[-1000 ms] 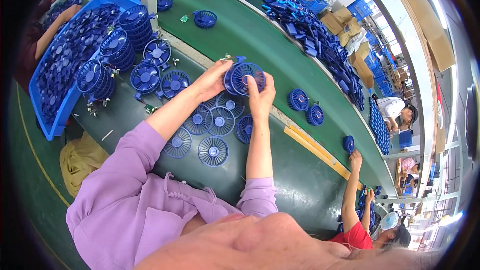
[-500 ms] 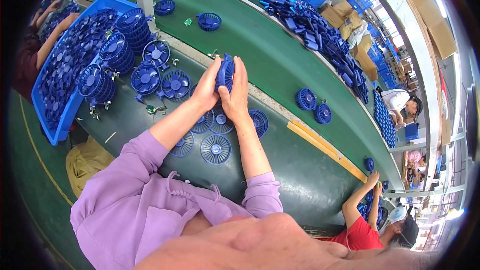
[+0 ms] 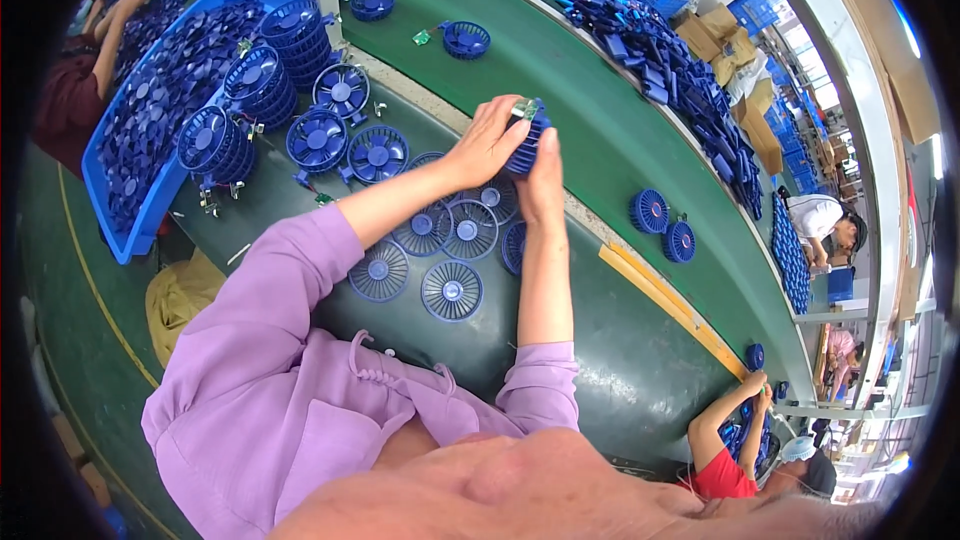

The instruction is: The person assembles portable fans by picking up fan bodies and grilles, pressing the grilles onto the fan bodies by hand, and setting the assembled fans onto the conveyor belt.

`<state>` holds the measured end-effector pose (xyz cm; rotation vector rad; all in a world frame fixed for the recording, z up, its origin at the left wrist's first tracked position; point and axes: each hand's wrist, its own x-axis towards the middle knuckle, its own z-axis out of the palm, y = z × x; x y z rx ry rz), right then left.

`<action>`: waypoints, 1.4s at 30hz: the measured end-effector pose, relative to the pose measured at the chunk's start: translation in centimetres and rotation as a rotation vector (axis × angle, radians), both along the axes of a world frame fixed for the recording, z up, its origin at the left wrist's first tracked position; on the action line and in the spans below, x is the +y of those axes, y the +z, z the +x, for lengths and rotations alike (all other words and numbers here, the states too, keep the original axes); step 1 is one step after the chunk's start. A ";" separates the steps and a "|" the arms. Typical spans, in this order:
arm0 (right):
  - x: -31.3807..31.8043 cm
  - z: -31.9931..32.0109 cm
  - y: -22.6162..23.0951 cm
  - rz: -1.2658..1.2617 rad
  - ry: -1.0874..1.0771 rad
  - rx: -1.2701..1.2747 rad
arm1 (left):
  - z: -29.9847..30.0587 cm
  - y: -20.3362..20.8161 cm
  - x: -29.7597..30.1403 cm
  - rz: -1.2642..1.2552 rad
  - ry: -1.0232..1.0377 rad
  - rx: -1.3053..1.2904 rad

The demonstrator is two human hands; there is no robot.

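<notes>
Between my two hands, over the far edge of the dark work surface, is a round blue fan housing [image 3: 524, 153] tilted on its side. My left hand [image 3: 485, 150] grips it from the left, fingers by a small green circuit board [image 3: 525, 108] at the top. My right hand [image 3: 543, 185] is closed round the right side, thumb up along it. Below my wrists lie several flat blue fan grilles [image 3: 452, 290], some partly covered by my left forearm. Left of them are open blue fan housings with blades inside [image 3: 378, 155].
Stacks of blue fan housings [image 3: 205, 140] stand beside a blue bin [image 3: 125, 240] full of small blue parts. Beyond the ledge runs a green conveyor belt [image 3: 560, 130] carrying a few fan units [image 3: 650, 211]. A yellow strip [image 3: 670, 305] lies right; a red-sleeved person [image 3: 725, 465] works there.
Both hands have moved right with the fan housing and turned it, so the green circuit board now shows at its top. The whole view has shifted slightly.
</notes>
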<state>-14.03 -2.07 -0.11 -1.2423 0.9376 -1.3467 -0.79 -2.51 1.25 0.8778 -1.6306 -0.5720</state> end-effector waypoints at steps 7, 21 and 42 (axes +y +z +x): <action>-1.1 -8.1 -0.8 -0.332 -0.825 1.143 | 8.5 -3.0 -12.5 0.175 0.457 -0.436; 3.2 -1.6 0.8 -0.218 -0.078 1.117 | 7.0 -3.4 -16.7 0.404 0.474 -0.592; 3.0 0.2 3.4 -0.367 -0.452 0.557 | 6.9 -0.9 0.2 0.894 -0.593 1.217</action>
